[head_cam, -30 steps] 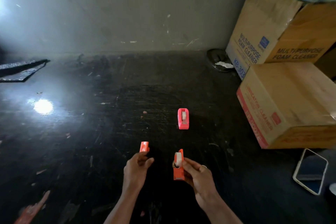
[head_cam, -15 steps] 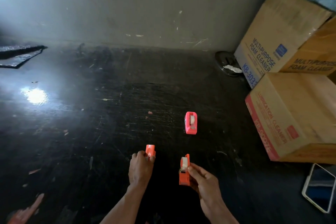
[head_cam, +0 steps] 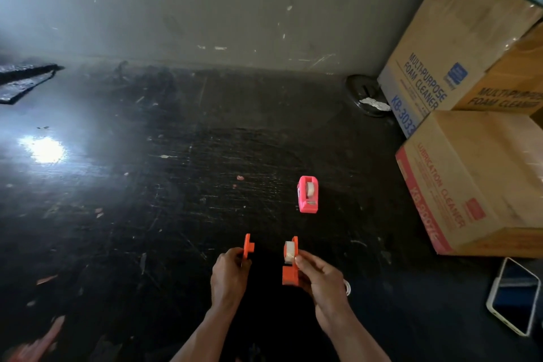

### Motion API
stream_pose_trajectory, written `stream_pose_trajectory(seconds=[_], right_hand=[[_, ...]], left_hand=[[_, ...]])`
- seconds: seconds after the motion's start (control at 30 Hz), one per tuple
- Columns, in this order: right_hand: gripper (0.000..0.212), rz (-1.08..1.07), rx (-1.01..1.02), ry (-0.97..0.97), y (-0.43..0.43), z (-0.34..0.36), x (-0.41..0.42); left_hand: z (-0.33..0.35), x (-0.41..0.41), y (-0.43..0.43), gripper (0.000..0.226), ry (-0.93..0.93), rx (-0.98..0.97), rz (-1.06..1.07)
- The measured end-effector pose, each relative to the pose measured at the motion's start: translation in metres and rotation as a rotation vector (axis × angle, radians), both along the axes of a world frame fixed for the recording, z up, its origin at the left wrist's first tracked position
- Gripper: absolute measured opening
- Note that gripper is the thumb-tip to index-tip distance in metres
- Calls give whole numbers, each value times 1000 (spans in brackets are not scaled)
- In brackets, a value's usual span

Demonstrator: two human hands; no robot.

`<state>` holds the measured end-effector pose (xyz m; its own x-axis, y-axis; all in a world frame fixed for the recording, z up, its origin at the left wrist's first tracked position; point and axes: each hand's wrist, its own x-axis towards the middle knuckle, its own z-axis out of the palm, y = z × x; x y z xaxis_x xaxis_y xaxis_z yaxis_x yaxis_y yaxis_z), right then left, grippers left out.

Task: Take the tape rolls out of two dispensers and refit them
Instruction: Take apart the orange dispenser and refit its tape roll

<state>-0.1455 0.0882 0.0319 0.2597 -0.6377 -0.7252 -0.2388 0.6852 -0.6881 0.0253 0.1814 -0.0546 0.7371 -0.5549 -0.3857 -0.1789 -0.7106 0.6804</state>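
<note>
My right hand [head_cam: 320, 282] grips an orange dispenser half [head_cam: 290, 273] with a clear tape roll [head_cam: 290, 250] seated on it, the thumb resting on the roll. My left hand [head_cam: 228, 273] pinches the other orange side piece [head_cam: 247, 246], a flat plate with a hub, held upright a short gap to the left of the first half. A pink dispenser [head_cam: 308, 194] with its own tape roll inside stands on the dark floor just beyond my hands, untouched.
Two stacked cardboard boxes [head_cam: 470, 179] stand against the wall at the right. A phone [head_cam: 512, 295] lies face up near the lower right. A dark round lid [head_cam: 365, 95] sits by the boxes. Scratched black floor [head_cam: 147, 185] stretches left, with a bright glare spot.
My left hand has turned the orange side piece so its hub shows and lifted it slightly. The right hand keeps its hold on the half with the roll. The camera has shifted a little.
</note>
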Motion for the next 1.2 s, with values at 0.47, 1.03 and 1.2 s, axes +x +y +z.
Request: stream_pose_trajectory(seconds=[0.47,1.03,1.2], right_hand=[[21,44,-12,39,-1,-14,0],[17,47,-22,39,-1,-20,8],[25,34,-39,38,0,-26,8]], left_hand=[[7,-8,2,4,-31,-23,68],[27,-16,-1,15,133,-232,130],[36,-18,0,11,217,-291,158]])
